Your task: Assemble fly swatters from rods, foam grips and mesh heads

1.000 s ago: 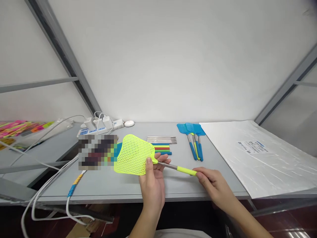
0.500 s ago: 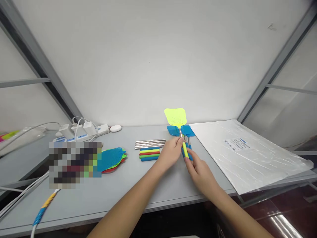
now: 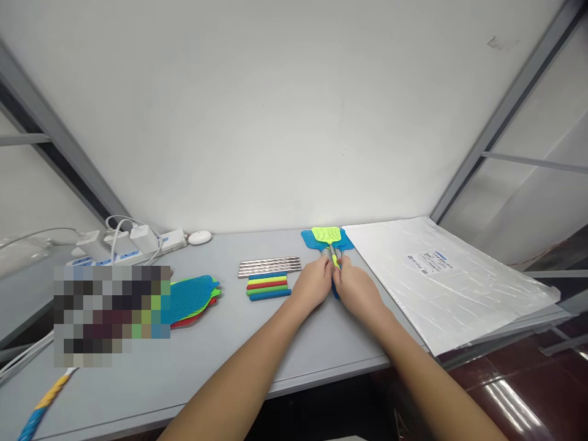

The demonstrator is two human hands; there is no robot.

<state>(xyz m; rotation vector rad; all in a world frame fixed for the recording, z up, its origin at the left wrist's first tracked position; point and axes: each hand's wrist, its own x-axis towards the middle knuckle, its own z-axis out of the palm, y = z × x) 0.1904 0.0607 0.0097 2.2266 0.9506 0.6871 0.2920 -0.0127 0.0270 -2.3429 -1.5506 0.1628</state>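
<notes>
Holding the yellow swatter (image 3: pixel 327 235) by its handle (image 3: pixel 335 261), with its head over the blue swatters (image 3: pixel 309 241) at the back of the gray table (image 3: pixel 220 355). Pinching with the left hand (image 3: pixel 316 282) and the right hand (image 3: pixel 357 286), set close together and both curled in narrow. Cannot tell whether also gripping the blue swatters underneath. To the left, can see five colored tubes (image 3: pixel 269 286) in a row, near the left hand. Right behind, can see shiny metal sticks (image 3: pixel 269 267) lying side by side. Farther left, can see a pile of swatter heads (image 3: pixel 193 298), blue on top, green and red peeking out, partly hidden by a blur. Behind that, can see a white power strip (image 3: pixel 171 243) with plugs (image 3: pixel 143 237). On the right, can see a big white sheet (image 3: pixel 413 306) with a label (image 3: pixel 429 262).
</notes>
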